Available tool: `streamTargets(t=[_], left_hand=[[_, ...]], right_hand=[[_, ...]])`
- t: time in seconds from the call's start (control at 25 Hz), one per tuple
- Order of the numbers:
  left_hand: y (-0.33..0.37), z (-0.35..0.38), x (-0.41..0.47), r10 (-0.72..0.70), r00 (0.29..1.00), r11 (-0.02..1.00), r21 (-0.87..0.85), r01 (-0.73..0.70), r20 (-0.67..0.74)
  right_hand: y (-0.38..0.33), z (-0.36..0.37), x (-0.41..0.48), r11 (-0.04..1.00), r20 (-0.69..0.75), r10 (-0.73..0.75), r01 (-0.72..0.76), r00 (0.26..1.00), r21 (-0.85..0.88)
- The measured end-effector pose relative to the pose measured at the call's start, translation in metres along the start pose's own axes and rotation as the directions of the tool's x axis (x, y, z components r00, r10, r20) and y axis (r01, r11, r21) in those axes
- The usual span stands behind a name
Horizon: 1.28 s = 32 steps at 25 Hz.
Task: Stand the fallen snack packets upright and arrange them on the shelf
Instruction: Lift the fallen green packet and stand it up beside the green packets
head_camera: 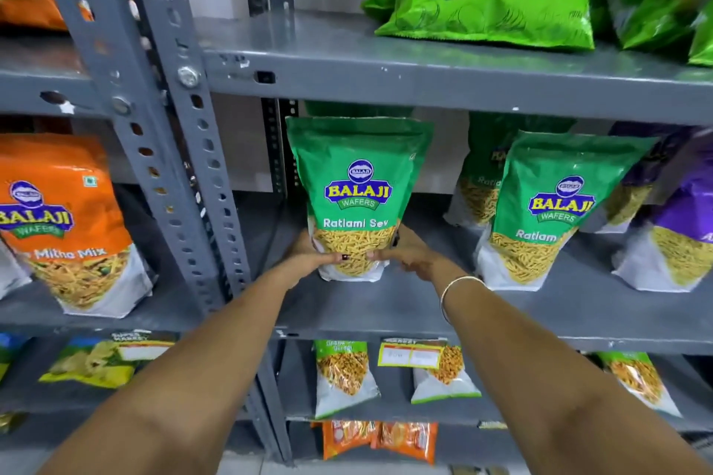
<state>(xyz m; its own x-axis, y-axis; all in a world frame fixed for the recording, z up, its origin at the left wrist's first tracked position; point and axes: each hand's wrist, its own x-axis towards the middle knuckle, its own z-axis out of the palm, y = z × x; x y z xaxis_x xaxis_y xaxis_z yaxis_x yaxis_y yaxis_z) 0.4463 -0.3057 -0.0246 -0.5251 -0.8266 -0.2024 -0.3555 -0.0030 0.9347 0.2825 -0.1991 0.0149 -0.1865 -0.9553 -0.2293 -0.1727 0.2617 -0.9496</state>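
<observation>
1. Both forearms reach forward from the viewer; a bangle [459,289] sits on the right wrist.
2. The left hand [308,256] and right hand [409,253] are closed around the base of a green Ratlami Sev packet [359,197], one on each side, thumbs across its front.
3. The packet stands on the middle shelf [370,305], long axis vertical, directly ahead of both hands; neither hand is noticeably nearer.
4. To its right, well apart, a second green packet [548,212] leans slightly; closing that gap appears to be the next concern.
5. Further packets behind are partly hidden and shadowed; their posture cannot be determined. The fingers behind the held packet are out of sight.
</observation>
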Motion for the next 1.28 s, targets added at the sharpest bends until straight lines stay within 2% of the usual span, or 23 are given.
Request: streamTargets(t=[0.12, 0.28, 0.64, 0.96, 1.28], left_hand=[[0.0, -0.001, -0.01, -0.051, 0.999, 0.998, 0.045, 0.051, -0.005], [-0.01, 0.001, -0.027, -0.081, 0.997, 0.993, 0.08, 0.082, -0.017], [-0.003, 0.012, -0.071, -0.074, 0.997, 0.992, 0.098, 0.076, -0.02], [-0.006, 0.005, -0.082, -0.094, 0.995, 0.982, 0.164, 0.092, 0.01], [-0.006, 0.005, -0.085, -0.102, 0.994, 0.984, 0.153, 0.096, 0.03]], right_hand=[[-0.002, 0.001, -0.014, 0.999, -0.029, 0.051, -0.051, 0.998, -0.003], [0.007, 0.005, -0.024, 0.987, -0.07, 0.118, -0.125, 0.991, -0.106], [0.021, 0.008, -0.046, 0.967, -0.097, 0.14, -0.157, 0.985, -0.201], [0.021, 0.017, -0.06, 0.973, -0.087, 0.125, -0.139, 0.988, -0.184], [0.023, 0.02, -0.061, 0.972, -0.103, 0.126, -0.143, 0.987, -0.184]])
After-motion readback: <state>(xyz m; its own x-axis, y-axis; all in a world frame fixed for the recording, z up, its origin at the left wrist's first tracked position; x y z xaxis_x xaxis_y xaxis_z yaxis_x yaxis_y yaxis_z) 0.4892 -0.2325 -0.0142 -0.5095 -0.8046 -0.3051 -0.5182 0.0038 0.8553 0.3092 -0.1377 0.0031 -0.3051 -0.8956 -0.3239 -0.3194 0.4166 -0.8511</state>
